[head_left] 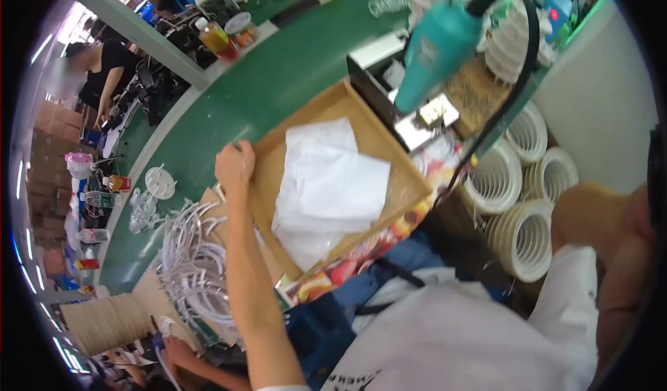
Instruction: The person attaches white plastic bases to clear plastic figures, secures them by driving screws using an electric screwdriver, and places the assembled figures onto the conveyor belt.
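Observation:
My left hand point(235, 165) is closed on the left edge of a shallow cardboard box point(333, 103), its fingers curled at the rim. White sheets, partly crumpled point(337, 182), lie inside the box with clear plastic film around them. The box sits tilted at the bench edge, with a printed fruit pattern on its outer side. At the right edge my bent right arm shows, but its hand is out of view. A teal handheld tool point(434, 51) hangs on a black cable above the box's right side.
Bundled white tubes point(198, 269) lie left of my forearm on the green bench point(278, 75). White ring-shaped parts point(524, 242) are stacked at right. Bottles point(212, 37) stand at the back. A person in black point(114, 71) works at far left; another person's hand point(177, 353) is at lower left.

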`<control>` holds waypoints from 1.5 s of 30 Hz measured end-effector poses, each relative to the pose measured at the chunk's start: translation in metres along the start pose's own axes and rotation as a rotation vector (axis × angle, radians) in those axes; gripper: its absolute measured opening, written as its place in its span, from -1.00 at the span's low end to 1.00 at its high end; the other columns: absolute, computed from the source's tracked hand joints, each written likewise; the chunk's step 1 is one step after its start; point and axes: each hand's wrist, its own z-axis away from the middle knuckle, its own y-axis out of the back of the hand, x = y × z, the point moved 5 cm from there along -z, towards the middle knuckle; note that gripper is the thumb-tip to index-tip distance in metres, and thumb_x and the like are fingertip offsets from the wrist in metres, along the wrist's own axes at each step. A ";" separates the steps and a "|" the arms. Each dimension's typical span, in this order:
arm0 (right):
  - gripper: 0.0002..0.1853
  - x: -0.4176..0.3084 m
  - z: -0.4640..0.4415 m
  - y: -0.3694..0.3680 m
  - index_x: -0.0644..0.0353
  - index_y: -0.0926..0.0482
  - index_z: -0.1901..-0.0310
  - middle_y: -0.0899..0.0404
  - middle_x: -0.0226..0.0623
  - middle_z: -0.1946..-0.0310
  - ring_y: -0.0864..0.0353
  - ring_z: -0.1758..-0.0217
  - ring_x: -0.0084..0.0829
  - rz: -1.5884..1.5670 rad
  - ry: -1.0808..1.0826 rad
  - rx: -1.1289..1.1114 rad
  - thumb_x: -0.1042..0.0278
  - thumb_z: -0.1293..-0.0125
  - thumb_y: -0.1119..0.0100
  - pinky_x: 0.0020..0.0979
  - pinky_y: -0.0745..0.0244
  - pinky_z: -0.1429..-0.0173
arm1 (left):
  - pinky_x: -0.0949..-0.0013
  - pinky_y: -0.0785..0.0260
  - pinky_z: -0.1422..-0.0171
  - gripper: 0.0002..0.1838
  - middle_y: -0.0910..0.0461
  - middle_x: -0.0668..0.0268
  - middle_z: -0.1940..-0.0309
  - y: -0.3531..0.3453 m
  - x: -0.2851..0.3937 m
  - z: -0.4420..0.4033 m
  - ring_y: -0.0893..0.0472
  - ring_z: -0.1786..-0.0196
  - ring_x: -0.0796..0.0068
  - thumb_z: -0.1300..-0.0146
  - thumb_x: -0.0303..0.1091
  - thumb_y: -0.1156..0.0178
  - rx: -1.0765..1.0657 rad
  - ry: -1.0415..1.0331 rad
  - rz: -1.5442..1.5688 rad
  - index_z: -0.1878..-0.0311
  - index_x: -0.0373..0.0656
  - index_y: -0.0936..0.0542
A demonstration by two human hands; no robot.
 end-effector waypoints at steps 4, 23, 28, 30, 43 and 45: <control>-0.71 0.014 0.011 0.012 0.24 -0.60 0.10 -0.64 -0.14 0.20 -0.62 0.14 -0.30 0.038 0.020 -0.071 0.24 -0.23 -0.15 -0.32 -0.49 0.02 | -0.05 -0.45 0.06 -0.46 -0.60 -0.20 0.32 -0.021 -0.009 -0.002 -0.60 0.20 -0.21 -0.24 0.02 0.06 -0.001 -0.043 -0.007 0.31 -0.36 -0.63; -0.70 0.016 -0.029 0.074 0.28 -0.57 0.07 -0.62 -0.13 0.17 -0.60 0.13 -0.32 0.058 0.059 -0.138 0.29 -0.23 -0.12 -0.34 -0.48 0.02 | -0.03 -0.47 0.19 -0.61 -0.59 -0.13 0.47 -0.021 -0.009 0.003 -0.62 0.32 -0.16 -0.14 -0.11 -0.05 -0.010 0.010 0.150 0.48 -0.30 -0.61; -0.70 0.014 -0.011 0.056 0.29 -0.56 0.07 -0.61 -0.13 0.16 -0.60 0.12 -0.33 -0.021 0.075 -0.123 0.30 -0.23 -0.12 -0.35 -0.47 0.02 | -0.02 -0.47 0.10 -0.59 -0.60 -0.15 0.40 -0.029 -0.028 -0.011 -0.60 0.28 -0.20 -0.18 -0.11 -0.01 -0.024 -0.051 -0.072 0.40 -0.33 -0.62; -0.70 0.019 -0.015 0.037 0.30 -0.56 0.06 -0.61 -0.13 0.15 -0.60 0.12 -0.33 -0.114 0.062 -0.169 0.31 -0.23 -0.11 -0.35 -0.47 0.02 | 0.01 -0.47 0.16 -0.56 -0.59 -0.15 0.44 -0.010 -0.001 0.016 -0.61 0.30 -0.18 -0.21 -0.10 0.01 -0.011 -0.118 0.190 0.39 -0.36 -0.61; -0.69 0.001 0.014 0.027 0.33 -0.54 0.05 -0.59 -0.13 0.13 -0.59 0.11 -0.34 -0.042 -0.028 -0.113 0.34 -0.24 -0.10 -0.37 -0.46 0.03 | -0.01 -0.42 0.02 -0.53 -0.61 -0.15 0.34 0.003 0.003 0.005 -0.59 0.18 -0.20 -0.23 -0.03 0.03 -0.014 0.006 0.021 0.34 -0.29 -0.63; -0.69 0.001 0.018 0.025 0.33 -0.54 0.04 -0.59 -0.13 0.12 -0.58 0.11 -0.34 -0.026 -0.047 -0.107 0.34 -0.24 -0.09 -0.37 -0.46 0.03 | -0.02 -0.43 0.04 -0.54 -0.61 -0.15 0.36 0.002 0.005 0.006 -0.60 0.20 -0.20 -0.22 -0.04 0.02 -0.034 0.002 0.043 0.36 -0.29 -0.63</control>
